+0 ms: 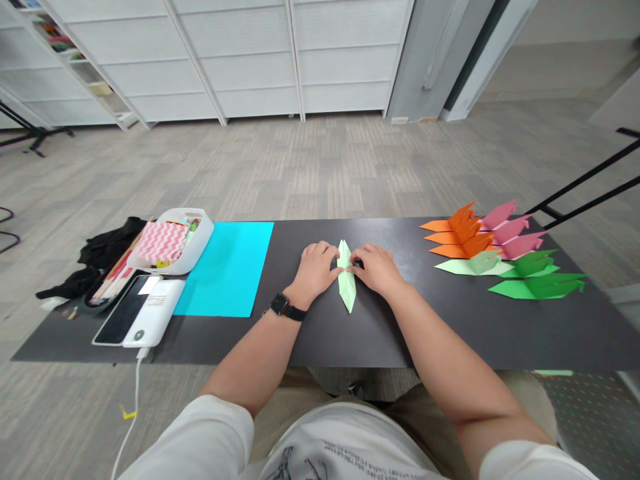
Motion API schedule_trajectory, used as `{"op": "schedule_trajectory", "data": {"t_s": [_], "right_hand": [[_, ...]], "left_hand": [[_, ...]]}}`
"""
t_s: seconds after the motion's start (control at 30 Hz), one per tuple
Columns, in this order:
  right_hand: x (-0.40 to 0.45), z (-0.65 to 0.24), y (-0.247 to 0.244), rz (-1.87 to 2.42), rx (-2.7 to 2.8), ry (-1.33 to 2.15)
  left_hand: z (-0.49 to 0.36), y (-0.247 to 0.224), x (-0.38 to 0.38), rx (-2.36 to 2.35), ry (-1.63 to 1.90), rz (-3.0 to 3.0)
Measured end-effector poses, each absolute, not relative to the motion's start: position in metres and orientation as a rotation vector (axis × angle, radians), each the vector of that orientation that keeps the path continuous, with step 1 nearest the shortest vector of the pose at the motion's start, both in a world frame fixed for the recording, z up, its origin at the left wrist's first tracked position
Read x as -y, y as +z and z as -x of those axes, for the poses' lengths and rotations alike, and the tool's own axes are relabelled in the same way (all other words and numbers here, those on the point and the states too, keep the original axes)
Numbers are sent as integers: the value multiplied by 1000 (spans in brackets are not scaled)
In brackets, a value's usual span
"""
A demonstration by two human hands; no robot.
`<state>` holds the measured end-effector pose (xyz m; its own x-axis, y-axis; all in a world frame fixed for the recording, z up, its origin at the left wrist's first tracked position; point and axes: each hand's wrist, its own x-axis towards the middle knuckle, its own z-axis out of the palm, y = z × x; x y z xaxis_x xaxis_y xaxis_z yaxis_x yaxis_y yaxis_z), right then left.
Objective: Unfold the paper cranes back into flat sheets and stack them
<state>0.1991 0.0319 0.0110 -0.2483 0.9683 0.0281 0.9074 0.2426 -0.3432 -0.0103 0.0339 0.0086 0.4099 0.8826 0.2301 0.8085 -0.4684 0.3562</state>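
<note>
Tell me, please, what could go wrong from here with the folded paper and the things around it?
The left hand and right hand both touch the narrow pale green paper; uneven pressure from the fingers might crease it off its centre line.
The orange paper birds sit crowded and overlapping, so a careless bump could bend their points.
The white cable hangs past the table's edge; a snag might drag the white device.
</note>
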Motion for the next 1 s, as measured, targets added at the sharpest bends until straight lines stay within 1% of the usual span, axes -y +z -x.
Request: {"op": "schedule_trajectory", "data": {"t_s": [0.17,0.3,0.43,0.7,0.83,1.0], "right_hand": [[-30,-198,13,1760,2283,385],[-32,-203,14,1707,2298,421],[-35,-211,15,1600,2361,485],[-41,-216,13,1353,2484,472],[-41,-217,15,1325,2452,455],[-40,-217,23,1299,2305,452]], "left_hand": [[13,9,-36,-1354,545,-2520],[15,9,-40,-1331,512,-2516],[16,12,-41,-1286,508,-2558],[21,18,-43,-1206,434,-2607],[23,16,-44,-1208,499,-2584],[25,24,-43,-1177,661,-2506]]}}
